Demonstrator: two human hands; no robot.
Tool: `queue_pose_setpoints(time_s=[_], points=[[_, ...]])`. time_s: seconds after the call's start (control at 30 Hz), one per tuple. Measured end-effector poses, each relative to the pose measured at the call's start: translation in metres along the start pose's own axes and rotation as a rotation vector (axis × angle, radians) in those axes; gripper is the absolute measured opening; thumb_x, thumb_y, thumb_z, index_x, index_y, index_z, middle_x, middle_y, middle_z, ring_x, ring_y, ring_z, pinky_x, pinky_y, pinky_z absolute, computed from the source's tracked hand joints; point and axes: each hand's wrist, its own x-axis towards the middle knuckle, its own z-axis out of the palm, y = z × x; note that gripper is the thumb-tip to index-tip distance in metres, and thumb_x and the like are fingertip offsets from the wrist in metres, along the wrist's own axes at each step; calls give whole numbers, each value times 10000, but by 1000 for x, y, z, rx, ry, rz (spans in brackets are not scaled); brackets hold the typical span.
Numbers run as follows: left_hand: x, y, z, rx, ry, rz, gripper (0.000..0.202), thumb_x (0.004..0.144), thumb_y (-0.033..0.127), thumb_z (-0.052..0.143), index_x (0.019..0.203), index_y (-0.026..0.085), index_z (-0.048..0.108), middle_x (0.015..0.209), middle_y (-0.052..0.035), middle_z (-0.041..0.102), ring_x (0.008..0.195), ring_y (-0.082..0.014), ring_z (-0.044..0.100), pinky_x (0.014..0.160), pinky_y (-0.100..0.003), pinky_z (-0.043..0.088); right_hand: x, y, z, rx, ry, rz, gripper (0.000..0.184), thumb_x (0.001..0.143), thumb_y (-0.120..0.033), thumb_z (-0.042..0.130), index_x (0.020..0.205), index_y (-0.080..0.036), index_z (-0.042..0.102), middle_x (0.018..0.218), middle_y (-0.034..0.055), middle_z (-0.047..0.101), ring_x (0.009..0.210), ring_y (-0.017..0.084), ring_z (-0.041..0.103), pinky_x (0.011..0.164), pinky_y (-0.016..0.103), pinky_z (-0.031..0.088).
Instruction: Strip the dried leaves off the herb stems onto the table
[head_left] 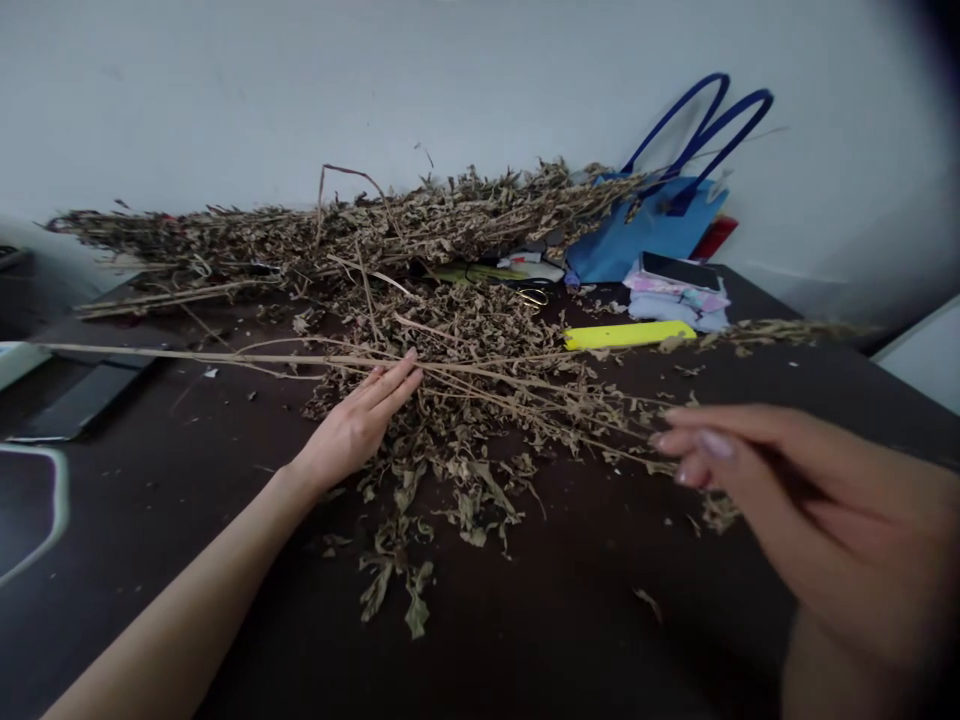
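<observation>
A long dried plant stalk (247, 357) with thin side twigs runs from the left edge across a heap of crumpled dry leaves (457, 420). My left hand (360, 420) grips the stalk near its middle, fingers extended over it and thumb hidden beneath. At the stalk's leafy right end, my right hand (780, 480) is closed in a pinch, slightly blurred, with thin twig tips running to its fingertips. Several curled leaves (416, 605) lie on the dark table (570, 620) in front of the heap.
A thick bundle of dried plants (420, 225) lies along the wall. Behind at right stand a blue bag (637, 235), a phone (679, 270) on folded cloth (675, 305) and a yellow strip (630, 335). Gold-handled scissors (534, 297) sit behind the heap; a dark flat device (90, 395) lies left.
</observation>
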Motion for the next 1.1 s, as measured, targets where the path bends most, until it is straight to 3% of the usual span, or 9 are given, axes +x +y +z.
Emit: queue_pose_setpoints(time_s=[0.07, 0.27, 0.37, 0.57, 0.83, 0.93, 1.1], points=[[0, 0, 0, 6, -3, 0, 667, 807, -40, 253, 1424, 185, 142, 1489, -103, 136, 1347, -229, 210, 1091, -483, 255, 8, 11, 5, -125, -13, 53, 172, 857, -303, 514, 957, -258, 647, 820, 12, 675, 642, 161, 616, 591, 292, 460], [1, 2, -2, 32, -30, 3, 653, 822, -36, 247, 1427, 185, 133, 1489, -107, 138, 1352, -235, 196, 1088, -495, 247, 21, 39, 36, -332, -436, -42, 334, 893, -368, 429, 1161, -212, 552, 1176, 70, 563, 674, 154, 603, 561, 285, 466], [2, 2, -2, 20, -19, 4, 652, 830, -30, 248, 1427, 201, 127, 1489, -102, 144, 1350, -239, 201, 1080, -504, 256, 19, 44, 48, -365, -492, -74, 400, 906, -382, 393, 1225, -169, 504, 1222, 105, 523, 831, 209, 607, 661, 312, 486], [1, 3, -3, 14, -18, 6, 639, 841, -30, 251, 1424, 205, 142, 1488, -103, 154, 1353, -231, 198, 1091, -499, 233, 18, 52, 57, -385, -511, -72, 415, 901, -399, 401, 1251, -190, 477, 1058, 102, 588, 921, 247, 589, 688, 329, 482], [3, 8, -4, -10, 19, -62, 556, 871, 47, 331, 1404, 169, 227, 1495, -137, 67, 1350, -290, 180, 1067, -502, 288, 15, 50, 65, -322, -427, -101, 190, 895, -294, 446, 903, -206, 614, 863, 42, 621, 768, 188, 595, 650, 291, 436], [1, 10, -4, -33, 78, -107, 491, 887, 99, 369, 1370, 170, 312, 1482, -131, 162, 1312, -275, 298, 1030, -444, 381, 13, 48, 69, -289, -384, -107, 170, 893, -274, 456, 886, -207, 611, 839, 34, 623, 742, 177, 591, 635, 277, 422], [0, 17, -8, -28, 276, -197, 371, 881, 122, 435, 1247, 165, 477, 1363, -111, 426, 1205, -226, 466, 982, -380, 448, 10, 43, 74, -245, -345, -102, 164, 892, -267, 460, 874, -204, 610, 825, 31, 628, 707, 165, 588, 628, 267, 411]])
